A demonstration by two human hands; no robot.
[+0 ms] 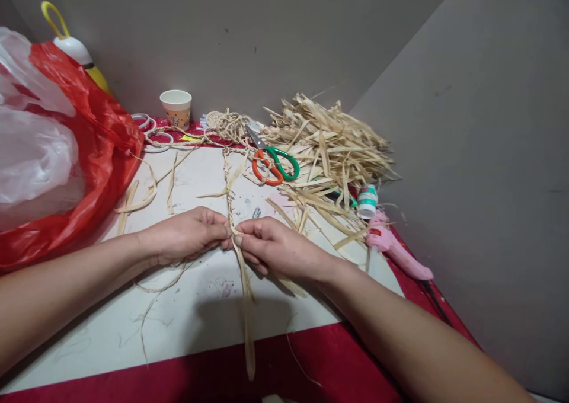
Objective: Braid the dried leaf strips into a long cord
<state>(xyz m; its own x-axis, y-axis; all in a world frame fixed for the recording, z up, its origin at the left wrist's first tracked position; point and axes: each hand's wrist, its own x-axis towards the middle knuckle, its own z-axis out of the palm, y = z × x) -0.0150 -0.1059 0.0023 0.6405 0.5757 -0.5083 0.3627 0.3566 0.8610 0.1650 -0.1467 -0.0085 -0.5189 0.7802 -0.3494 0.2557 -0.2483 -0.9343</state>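
Note:
My left hand (195, 235) and my right hand (275, 246) meet at the middle of the white board (178, 332). Both are closed in a pinch on a thin braided cord of dried husk strips (230, 204). The braid runs away from me toward the far edge of the board. Below my fingers, loose flat strips (248, 320) hang toward the near edge, past the board onto red cloth. The exact spot where the fingertips grip is partly hidden. A thin twisted cord (162, 287) curves on the board beneath my left forearm.
A large heap of dried strips (329, 142) lies at the back right, with orange-and-green scissors (271, 160) beside it. Farther right are a small white-and-green container (367, 201) and a pink glue gun (395, 246). A paper cup (176, 109) stands behind; a red plastic bag (106, 148) fills the left.

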